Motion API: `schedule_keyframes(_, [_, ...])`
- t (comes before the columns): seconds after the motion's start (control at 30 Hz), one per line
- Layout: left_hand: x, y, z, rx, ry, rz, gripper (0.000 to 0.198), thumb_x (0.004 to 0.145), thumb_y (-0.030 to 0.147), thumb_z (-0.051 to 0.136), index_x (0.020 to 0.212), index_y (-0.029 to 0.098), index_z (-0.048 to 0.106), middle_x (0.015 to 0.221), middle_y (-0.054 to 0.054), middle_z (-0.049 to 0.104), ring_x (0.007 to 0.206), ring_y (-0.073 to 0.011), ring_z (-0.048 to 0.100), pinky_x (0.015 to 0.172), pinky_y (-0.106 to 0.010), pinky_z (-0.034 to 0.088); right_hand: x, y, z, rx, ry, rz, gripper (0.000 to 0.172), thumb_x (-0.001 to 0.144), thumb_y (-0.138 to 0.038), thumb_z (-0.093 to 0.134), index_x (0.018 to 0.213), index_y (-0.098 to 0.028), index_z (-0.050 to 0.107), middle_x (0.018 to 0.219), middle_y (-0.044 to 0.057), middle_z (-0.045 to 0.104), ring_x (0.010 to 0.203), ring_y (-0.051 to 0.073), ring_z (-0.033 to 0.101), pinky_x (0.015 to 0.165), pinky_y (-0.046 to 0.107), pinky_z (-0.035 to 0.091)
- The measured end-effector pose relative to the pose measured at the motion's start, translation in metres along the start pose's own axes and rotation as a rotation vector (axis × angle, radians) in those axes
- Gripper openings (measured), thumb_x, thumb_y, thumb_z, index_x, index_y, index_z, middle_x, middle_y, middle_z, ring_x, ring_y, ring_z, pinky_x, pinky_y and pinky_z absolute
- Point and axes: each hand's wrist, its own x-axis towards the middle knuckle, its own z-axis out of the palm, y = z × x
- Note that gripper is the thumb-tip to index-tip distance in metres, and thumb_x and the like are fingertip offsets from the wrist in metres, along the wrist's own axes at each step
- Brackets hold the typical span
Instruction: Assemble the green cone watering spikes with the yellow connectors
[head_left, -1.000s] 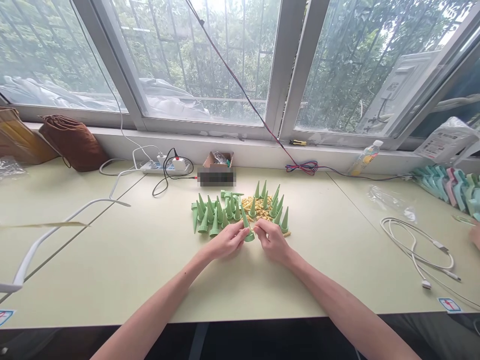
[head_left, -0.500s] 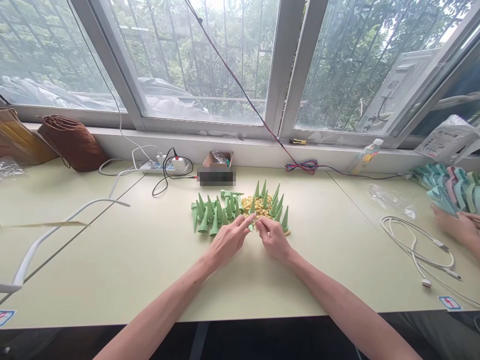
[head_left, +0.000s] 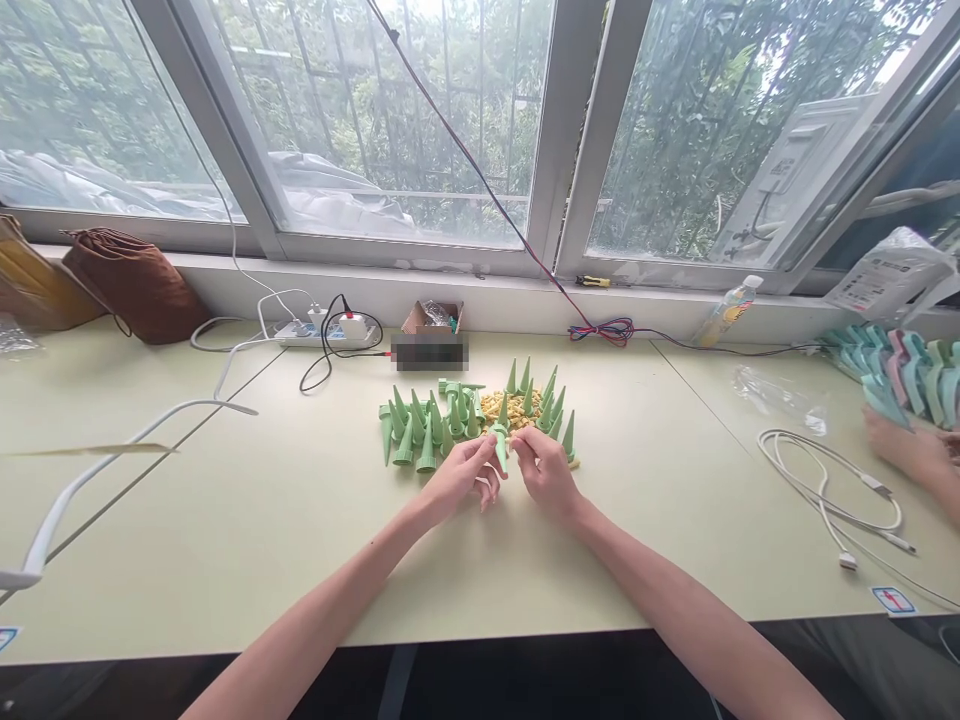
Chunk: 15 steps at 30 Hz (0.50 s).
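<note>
My left hand [head_left: 457,475] pinches a green plastic cone-shaped spike [head_left: 502,452] between thumb and fingers, its tip pointing down towards me. Close by on the right, my right hand [head_left: 547,472] is closed with thumb and forefinger together; whatever they hold is too small to make out. Behind the hands lies a pile of small yellow-tan pieces [head_left: 513,404]. Several green spikes [head_left: 426,448] stand or lie left of that pile, and more green spikes [head_left: 568,436] stand on its right side, tips up.
Behind the spikes sit a small cardboard box [head_left: 448,318] and a power strip [head_left: 330,330] with cables. To the right are a white cable [head_left: 829,490], a clear plastic wrapper [head_left: 780,398] and a bottle [head_left: 727,312]. Another person's hand [head_left: 904,445] is beside stacked pastel pieces [head_left: 911,375] at far right.
My left hand has turned and its fingers have curled below, so the spike shows more fully, tip down. My right hand stays nearly in place. The view has shifted slightly.
</note>
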Motion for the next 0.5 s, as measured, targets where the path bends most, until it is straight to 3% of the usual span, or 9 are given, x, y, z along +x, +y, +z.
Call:
schedule_keyframes(0.3, [-0.0017,-0.0009,-0.0083,-0.071,-0.114,-0.016,0.039,0.089,0.052,0.058,0.088,0.013,0.054,0.059,0.001,0.054,0.046,-0.0079,0.050,0.041,-0.019,0.042,-0.0025,0.0006,0.0008,0.014,-0.040,0.005,0.027,0.099,-0.028,0.042,0.074,-0.020,0.048,0.067,0.000,0.049,0.061,0.014,0.043,0.058,0.026,0.035])
schedule_keyframes(0.5, [-0.0034,0.0000,-0.0100,0.019,-0.096,0.075,0.036,0.087,0.045,0.064,0.103,0.015,0.055,0.071,0.002,0.054,0.051,-0.0072,0.053,0.046,-0.020,0.043,-0.0037,-0.0003,0.0005,0.048,-0.105,0.090,0.031,0.099,-0.033,0.041,0.070,-0.021,0.042,0.059,-0.003,0.043,0.054,0.012,0.038,0.054,0.026,0.032])
